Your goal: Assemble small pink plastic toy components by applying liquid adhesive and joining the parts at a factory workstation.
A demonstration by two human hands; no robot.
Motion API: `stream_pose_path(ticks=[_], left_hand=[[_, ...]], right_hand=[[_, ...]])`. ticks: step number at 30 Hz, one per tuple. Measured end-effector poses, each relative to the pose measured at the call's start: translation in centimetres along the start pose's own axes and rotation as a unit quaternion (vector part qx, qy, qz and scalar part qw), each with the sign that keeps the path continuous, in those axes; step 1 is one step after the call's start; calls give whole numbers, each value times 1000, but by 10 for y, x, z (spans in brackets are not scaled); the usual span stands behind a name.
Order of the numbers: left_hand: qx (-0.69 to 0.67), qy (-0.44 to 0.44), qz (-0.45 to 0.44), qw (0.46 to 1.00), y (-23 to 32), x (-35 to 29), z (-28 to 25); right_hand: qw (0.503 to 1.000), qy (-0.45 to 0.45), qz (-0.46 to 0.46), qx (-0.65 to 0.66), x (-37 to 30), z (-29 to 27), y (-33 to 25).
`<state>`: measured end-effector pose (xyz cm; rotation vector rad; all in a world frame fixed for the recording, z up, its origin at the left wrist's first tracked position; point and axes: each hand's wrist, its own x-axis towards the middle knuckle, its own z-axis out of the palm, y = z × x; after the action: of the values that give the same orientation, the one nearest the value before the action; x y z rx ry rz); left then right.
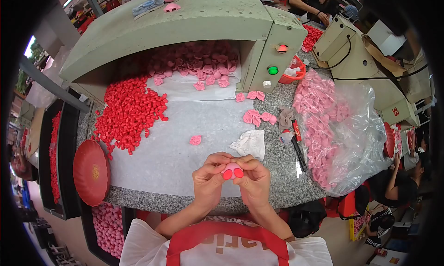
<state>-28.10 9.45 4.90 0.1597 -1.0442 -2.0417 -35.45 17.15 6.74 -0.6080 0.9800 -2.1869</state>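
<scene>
A small rounded pink soft-looking piece [232, 166] with two red oval pieces on its near side is held up over the near edge of the table. My left hand [209, 180] pinches it from the left, and my right hand [255, 179] grips it from the right, thumbs close together. The fingers hide much of its far side. Beyond my hands lie a crumpled white cloth [250, 144] and one loose pink piece [195, 140] on the white sheet [180, 122]. A pile of red oval pieces [132, 111] spreads at the left.
A pale green arched machine [175, 18] with lit buttons stands behind, a heap of pink pieces [203, 60] under it. At right are a clear bag of pink pieces [319, 127], a black pen [299, 153] and a red lighter-like object [296, 130]. A red dish [92, 173] sits left.
</scene>
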Motion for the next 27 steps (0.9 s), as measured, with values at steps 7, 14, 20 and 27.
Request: stream_pose_path(ticks=[7, 14, 20, 27], left_hand=[[0, 66, -259, 964, -61, 124, 18], [-37, 67, -356, 931, -134, 200, 15], [-122, 99, -383, 910, -143, 211, 19], [-184, 118, -392, 894, -142, 210, 23]], right_hand=[[996, 35, -72, -46, 2, -12, -23], [988, 42, -122, -82, -17, -26, -38], [989, 44, -119, -79, -14, -31, -42], [991, 39, -114, -64, -11, -33, -44]])
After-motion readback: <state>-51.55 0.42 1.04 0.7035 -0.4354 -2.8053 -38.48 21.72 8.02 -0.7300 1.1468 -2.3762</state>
